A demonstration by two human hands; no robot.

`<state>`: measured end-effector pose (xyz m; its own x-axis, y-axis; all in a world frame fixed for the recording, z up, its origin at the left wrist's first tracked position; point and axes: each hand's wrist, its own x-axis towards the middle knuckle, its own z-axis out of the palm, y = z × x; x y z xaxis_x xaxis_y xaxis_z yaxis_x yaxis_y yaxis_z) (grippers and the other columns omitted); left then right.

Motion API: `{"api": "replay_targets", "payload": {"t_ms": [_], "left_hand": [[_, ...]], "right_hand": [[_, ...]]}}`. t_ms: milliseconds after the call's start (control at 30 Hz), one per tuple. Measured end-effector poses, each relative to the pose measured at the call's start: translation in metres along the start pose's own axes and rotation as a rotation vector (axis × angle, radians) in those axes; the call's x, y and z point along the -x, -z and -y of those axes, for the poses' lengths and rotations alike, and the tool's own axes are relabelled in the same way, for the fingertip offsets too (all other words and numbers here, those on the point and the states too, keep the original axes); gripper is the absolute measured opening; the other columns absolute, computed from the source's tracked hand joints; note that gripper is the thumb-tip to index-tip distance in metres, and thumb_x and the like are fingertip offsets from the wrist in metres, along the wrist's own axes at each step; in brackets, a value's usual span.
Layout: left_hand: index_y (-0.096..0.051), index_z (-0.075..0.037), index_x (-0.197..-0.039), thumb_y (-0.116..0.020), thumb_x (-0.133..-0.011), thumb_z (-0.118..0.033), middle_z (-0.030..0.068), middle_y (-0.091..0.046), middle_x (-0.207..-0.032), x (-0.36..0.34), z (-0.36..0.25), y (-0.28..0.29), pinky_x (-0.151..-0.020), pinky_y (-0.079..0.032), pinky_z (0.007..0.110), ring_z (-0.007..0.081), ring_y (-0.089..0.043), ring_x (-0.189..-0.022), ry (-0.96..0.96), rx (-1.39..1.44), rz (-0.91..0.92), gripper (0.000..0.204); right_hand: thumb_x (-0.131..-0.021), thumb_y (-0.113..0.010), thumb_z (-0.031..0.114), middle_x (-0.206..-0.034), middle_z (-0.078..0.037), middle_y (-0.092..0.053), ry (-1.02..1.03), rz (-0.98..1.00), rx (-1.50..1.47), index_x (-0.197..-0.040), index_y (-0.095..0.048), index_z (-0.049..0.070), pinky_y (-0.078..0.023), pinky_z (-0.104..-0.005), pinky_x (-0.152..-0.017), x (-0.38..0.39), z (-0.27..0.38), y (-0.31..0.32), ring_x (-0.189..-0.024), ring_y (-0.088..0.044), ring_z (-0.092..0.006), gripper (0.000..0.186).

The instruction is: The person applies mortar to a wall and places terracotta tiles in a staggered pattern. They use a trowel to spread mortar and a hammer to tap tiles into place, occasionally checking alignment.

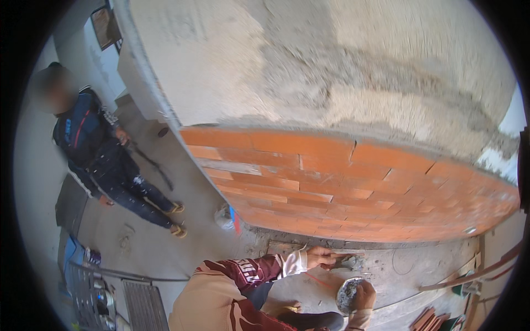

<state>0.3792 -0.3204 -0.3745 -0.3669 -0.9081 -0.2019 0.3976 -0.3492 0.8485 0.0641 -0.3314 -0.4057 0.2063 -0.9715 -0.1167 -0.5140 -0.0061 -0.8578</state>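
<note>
My left hand [320, 258] reaches forward over the floor, its fingers closed on one end of a thin reddish-brown tile [349, 255], seen nearly edge-on. Grey mortar [351, 263] shows right below the tile; whether it sticks to it or lies on the floor, I cannot tell. Nearer to me, a round bowl [346, 297] contains wet grey mortar. My right hand [364, 296] is curled at the bowl's right rim and seems to grip it; its fingertips are partly hidden. Ahead rises a wall [320, 176] faced with orange brick tiles, rough grey and cream plaster above.
A person [105, 143] stands at the left, holding a dark strip. A bag [224, 217] lies by the wall's left corner. Metal grating [144, 306] is at lower left. Loose reddish tiles [429, 320] and a long bar [469, 282] lie at the right. A thin wire crosses the floor.
</note>
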Motion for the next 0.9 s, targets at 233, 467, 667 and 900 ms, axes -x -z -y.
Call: {"api": "replay_targets", "payload": {"t_ms": [233, 467, 667, 900], "left_hand": [[-0.053, -0.005, -0.129, -0.06, -0.093, -0.019, 0.0004, -0.06, -0.1, 0.044, -0.113, -0.072, -0.079, -0.049, 0.028, 0.011, -0.059, -0.089, 0.062, 0.204, -0.092, 0.039], [-0.053, -0.005, -0.129, -0.061, -0.092, -0.024, 0.0007, -0.061, -0.11, 0.156, -0.207, -0.137, -0.078, -0.049, 0.027, 0.0109, -0.059, -0.094, 0.032, 0.322, -0.173, 0.043], [-0.049, 0.0, -0.132, -0.056, -0.095, -0.024, 0.0063, -0.062, -0.109, 0.199, -0.274, -0.156, -0.078, -0.048, 0.031, 0.0138, -0.059, -0.087, -0.095, 0.313, -0.286, 0.045], [-0.043, 0.003, -0.134, -0.056, -0.093, -0.036, 0.0118, -0.054, -0.13, 0.263, -0.315, -0.078, -0.093, -0.046, 0.036, 0.0231, -0.055, -0.116, -0.095, 0.38, -0.137, 0.058]], "right_hand": [[-0.078, -0.067, 0.005, -0.127, -0.02, -0.055, -0.015, 0.305, -0.892, -0.136, -0.041, -0.005, -0.046, -0.0347, -0.092, -0.03, 0.184, 0.058, -0.112, -0.056, -0.027, 0.065], [-0.073, -0.071, 0.003, -0.143, -0.016, -0.038, 0.006, 0.736, -1.157, -0.143, -0.028, -0.004, -0.048, -0.0386, -0.095, 0.027, 0.353, 0.092, -0.126, -0.045, -0.028, 0.082], [-0.076, -0.077, 0.014, -0.139, -0.014, -0.043, 0.01, 0.811, -1.203, -0.143, -0.03, -0.002, -0.042, -0.038, -0.101, 0.015, 0.405, 0.058, -0.124, -0.046, -0.0243, 0.083], [-0.081, -0.072, 0.012, -0.139, -0.012, -0.045, 0.018, 0.816, -1.241, -0.142, -0.033, 0.001, -0.039, -0.0414, -0.104, 0.023, 0.46, -0.028, -0.126, -0.047, -0.0259, 0.073]]}}
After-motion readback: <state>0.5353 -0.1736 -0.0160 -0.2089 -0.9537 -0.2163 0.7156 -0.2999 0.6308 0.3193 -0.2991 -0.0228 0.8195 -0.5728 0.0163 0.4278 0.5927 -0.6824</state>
